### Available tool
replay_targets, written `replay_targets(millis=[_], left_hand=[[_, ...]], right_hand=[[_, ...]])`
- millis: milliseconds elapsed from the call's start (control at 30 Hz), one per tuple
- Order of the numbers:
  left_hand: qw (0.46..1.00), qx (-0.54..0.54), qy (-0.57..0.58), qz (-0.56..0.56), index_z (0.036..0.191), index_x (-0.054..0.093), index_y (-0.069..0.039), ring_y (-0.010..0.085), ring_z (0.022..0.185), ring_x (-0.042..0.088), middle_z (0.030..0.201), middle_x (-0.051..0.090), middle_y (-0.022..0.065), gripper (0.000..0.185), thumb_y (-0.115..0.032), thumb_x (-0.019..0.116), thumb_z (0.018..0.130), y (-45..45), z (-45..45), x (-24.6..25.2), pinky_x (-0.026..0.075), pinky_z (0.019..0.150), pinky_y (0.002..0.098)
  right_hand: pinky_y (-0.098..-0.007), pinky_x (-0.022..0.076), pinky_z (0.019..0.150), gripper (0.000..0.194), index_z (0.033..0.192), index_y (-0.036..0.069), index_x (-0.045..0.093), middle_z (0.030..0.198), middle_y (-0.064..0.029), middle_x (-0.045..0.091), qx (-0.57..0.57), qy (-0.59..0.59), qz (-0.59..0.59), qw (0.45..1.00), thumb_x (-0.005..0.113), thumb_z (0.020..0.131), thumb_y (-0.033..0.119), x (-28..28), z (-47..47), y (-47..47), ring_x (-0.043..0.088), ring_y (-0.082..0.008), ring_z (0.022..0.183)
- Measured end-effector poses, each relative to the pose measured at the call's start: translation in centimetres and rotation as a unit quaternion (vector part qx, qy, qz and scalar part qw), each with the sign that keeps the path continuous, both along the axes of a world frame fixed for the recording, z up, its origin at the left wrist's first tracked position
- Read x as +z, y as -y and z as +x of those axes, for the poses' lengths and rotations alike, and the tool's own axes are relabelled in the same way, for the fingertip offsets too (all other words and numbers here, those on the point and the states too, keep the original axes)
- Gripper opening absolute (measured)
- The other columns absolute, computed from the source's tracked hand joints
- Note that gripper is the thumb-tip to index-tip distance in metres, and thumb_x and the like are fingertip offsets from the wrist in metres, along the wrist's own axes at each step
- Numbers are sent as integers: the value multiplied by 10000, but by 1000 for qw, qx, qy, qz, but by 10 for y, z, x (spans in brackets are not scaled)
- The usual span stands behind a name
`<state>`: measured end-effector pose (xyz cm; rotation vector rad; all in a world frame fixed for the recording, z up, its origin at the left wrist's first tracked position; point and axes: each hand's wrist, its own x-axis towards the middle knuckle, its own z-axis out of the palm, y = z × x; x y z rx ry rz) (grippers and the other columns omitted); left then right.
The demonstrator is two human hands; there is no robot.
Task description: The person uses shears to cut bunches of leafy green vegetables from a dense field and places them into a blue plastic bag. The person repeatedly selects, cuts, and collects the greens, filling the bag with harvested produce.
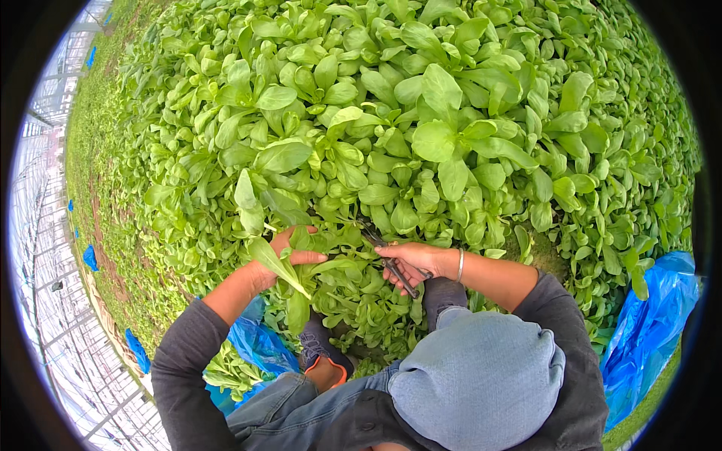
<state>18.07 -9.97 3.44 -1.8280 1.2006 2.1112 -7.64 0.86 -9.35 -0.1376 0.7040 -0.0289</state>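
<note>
My left hand (285,256) is curled around some cut leafy greens (277,266), with pale stems showing and broad leaves above and below the fingers. Part of what it holds is hidden by the leaves. In my right hand (410,260) is a pair of dark metal hand shears (401,277). Their blades point up and left into the low growth, and the tips are partly hidden among stems. Around both hands stands a dense bed of broad-leaved green plants (440,135).
A blue plastic bag (256,338) lies by my left leg, next to a pile of greens (232,369). Another blue bag (648,338) stands at the right. My shoe (321,341) is among the plants. Greenhouse framing (62,315) runs along the left.
</note>
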Motion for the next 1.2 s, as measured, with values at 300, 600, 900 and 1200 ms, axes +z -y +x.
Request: replay_targets(millis=[300,600,900,1200], left_hand=[[972,188,14,-142,1030,646,3,140,806,633,935,681,42,280,-142,762,821,-41,-27,-84,516,740,286],[902,336,-112,-248,1176,519,19,168,893,612,1033,628,75,524,-44,797,737,-39,-59,-79,513,793,293],[828,504,-72,-235,1131,588,9,225,908,647,1022,664,126,470,-97,798,724,-20,-79,-101,530,812,356],[954,219,-163,-127,1197,502,-15,162,905,630,1035,645,59,560,16,729,686,-31,-28,-87,499,842,301]], right_hand=[[-317,425,388,512,783,45,501,532,6,430,-21,-105,-148,983,491,947,530,16,8,-3,437,-105,423],[-501,554,816,541,996,-13,575,827,-115,589,-231,-31,79,969,505,937,519,9,4,5,614,-247,788],[-291,434,470,509,823,66,537,591,-2,472,-140,-107,-23,984,486,936,559,9,-2,-3,464,-123,474],[-428,534,790,569,916,17,595,762,-72,582,-248,-26,75,966,450,947,566,13,-3,-30,588,-221,716]])
